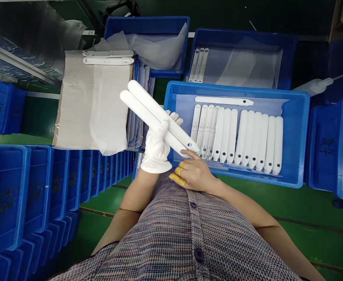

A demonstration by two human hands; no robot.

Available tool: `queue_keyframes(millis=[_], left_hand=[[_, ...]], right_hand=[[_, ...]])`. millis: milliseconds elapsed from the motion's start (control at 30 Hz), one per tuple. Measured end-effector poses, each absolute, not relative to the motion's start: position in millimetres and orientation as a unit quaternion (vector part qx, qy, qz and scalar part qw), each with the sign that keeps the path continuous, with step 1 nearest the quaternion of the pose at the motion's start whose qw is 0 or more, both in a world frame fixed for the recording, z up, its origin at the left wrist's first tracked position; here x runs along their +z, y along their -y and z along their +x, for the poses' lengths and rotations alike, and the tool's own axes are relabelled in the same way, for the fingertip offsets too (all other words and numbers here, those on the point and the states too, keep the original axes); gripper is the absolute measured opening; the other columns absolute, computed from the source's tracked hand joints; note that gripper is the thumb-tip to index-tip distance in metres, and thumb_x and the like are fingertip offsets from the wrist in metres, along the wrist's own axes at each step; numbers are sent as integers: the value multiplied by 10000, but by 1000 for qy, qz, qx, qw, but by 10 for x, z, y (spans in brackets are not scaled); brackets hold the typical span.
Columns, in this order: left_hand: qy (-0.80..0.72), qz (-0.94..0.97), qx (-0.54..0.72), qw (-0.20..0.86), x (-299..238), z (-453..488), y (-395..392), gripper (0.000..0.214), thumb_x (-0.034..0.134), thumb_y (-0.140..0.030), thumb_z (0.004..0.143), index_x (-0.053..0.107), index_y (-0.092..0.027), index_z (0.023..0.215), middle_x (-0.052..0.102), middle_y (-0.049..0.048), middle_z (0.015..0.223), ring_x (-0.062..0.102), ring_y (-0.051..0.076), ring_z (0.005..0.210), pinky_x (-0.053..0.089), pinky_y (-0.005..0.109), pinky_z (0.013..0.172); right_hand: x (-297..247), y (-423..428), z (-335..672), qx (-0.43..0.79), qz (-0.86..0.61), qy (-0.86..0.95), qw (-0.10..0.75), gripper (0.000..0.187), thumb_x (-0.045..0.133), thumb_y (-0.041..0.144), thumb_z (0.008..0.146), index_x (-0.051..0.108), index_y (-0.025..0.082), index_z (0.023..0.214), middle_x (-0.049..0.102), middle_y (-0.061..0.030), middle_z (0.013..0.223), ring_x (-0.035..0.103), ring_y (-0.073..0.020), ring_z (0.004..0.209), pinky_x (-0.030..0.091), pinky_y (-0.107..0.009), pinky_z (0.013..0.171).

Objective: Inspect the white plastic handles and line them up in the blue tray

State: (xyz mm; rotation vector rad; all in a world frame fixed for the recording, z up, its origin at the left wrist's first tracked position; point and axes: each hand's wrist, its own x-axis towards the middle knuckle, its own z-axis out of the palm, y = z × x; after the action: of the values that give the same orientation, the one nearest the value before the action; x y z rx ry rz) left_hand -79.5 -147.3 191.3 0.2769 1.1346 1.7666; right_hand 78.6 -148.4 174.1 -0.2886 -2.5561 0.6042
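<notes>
Plainly, the left hand [156, 148] clasps two white strips [148, 102] slanting across it to touch the right hand [197, 174]. Any pinch there is unclear.

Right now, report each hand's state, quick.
Left hand: closed around two white strips.
Right hand: touching one near its end; whether it grips can't be told.

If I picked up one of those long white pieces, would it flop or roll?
Probably stiff: the white pieces jut straight beyond the gloved left hand. Perhaps slippery, since they look smooth. Rolling seems unlikely; they look flattish.
</notes>
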Motion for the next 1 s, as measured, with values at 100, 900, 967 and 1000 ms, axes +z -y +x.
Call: queue_keyframes(millis=[100, 900, 967, 1000], left_hand=[[-475, 114, 723, 488, 1882, -755, 1477, 460, 767, -434, 867, 598, -191, 1218, 683, 107, 1291, 601, 330, 1330, 455, 517, 1182], [-470, 132, 646, 587, 1801, -684, 1436, 526, 739, -566, 854, 696, -147, 1169, 765, 116, 1023, 752, 269, 924, 640, 432, 882], [-465, 114, 659, 580, 1812, -655, 1410, 520, 674, -596, 898, 686, -151, 1165, 746, 78, 889, 735, 217, 805, 644, 389, 822], [-462, 103, 664, 578, 1824, -632, 1398, 514, 630, -610, 924, 685, -157, 1160, 714, 48, 804, 709, 187, 729, 640, 360, 785]], right_hand=[[1701, 1471, 779, 219, -110, 940, 239, 396, 549, 354, 1004, 660, 239, 642, 545, 47, 526, 499, -132, 514, 493, -391, 1010], [1479, 1068, 992, 778, -318, 475, 261, 574, 692, 421, 885, 497, 340, 1418, 635, -75, 1366, 735, -232, 1021, 645, -442, 900], [1482, 1032, 1059, 793, -308, 465, 247, 574, 677, 431, 895, 500, 342, 1433, 666, -68, 1320, 749, -216, 966, 651, -424, 887], [1477, 1014, 1086, 796, -305, 466, 240, 552, 649, 443, 915, 502, 343, 1437, 681, -65, 1295, 751, -206, 934, 655, -410, 871]])
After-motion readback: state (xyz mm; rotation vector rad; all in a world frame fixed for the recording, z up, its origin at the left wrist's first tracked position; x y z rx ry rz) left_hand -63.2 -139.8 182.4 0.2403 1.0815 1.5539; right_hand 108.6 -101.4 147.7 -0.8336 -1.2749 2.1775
